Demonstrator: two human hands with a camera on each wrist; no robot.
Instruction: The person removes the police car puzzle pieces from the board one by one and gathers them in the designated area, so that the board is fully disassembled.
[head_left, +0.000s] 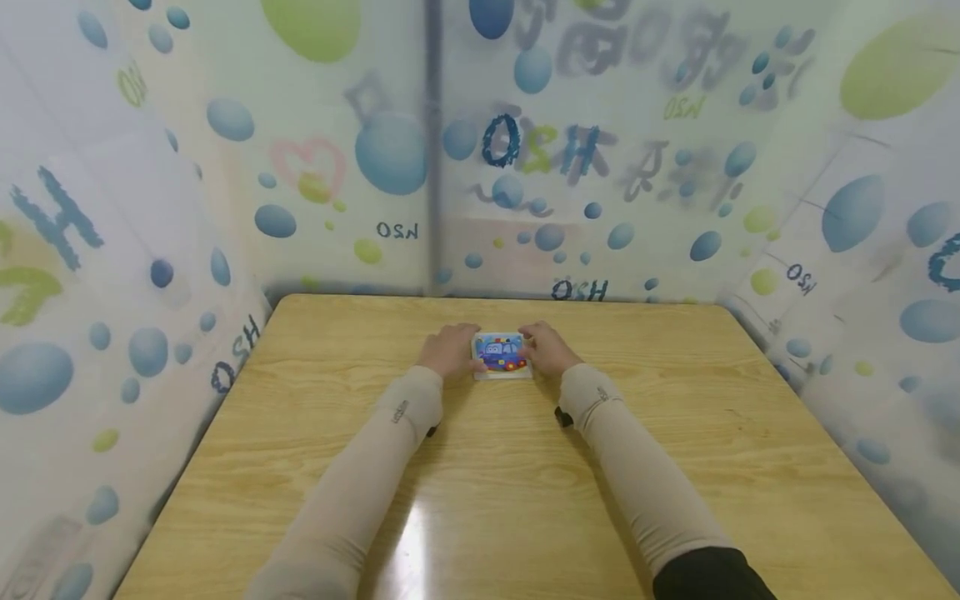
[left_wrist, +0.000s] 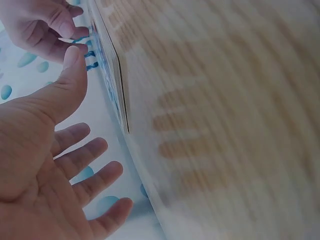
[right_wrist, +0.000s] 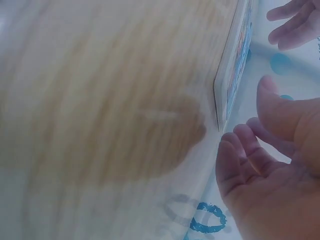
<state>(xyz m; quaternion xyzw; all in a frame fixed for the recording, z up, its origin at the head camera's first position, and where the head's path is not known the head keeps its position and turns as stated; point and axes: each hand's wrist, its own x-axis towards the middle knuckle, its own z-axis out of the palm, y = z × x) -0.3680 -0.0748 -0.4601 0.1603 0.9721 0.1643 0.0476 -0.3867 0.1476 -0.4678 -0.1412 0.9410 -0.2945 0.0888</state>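
From the head camera, a small square picture board (head_left: 501,356) with a blue car on it lies flat on the wooden bench (head_left: 675,467), towards the far middle; the left hand (head_left: 448,350) rests at its left edge and the right hand (head_left: 550,350) at its right edge, both touching it, though whether the fingers curl round the edges cannot be told from here; bubble-printed sheeting (head_left: 150,250) walls the bench on three sides.

In the left wrist view, the left hand (left_wrist: 55,165) is wide, fingers spread and straight, just beside the board's edge (left_wrist: 112,75); the right hand (left_wrist: 42,25) shows at the far edge.

In the right wrist view, the right hand (right_wrist: 270,175) is loosely spread, its fingertips (right_wrist: 227,145) just beside the board's corner (right_wrist: 232,75).
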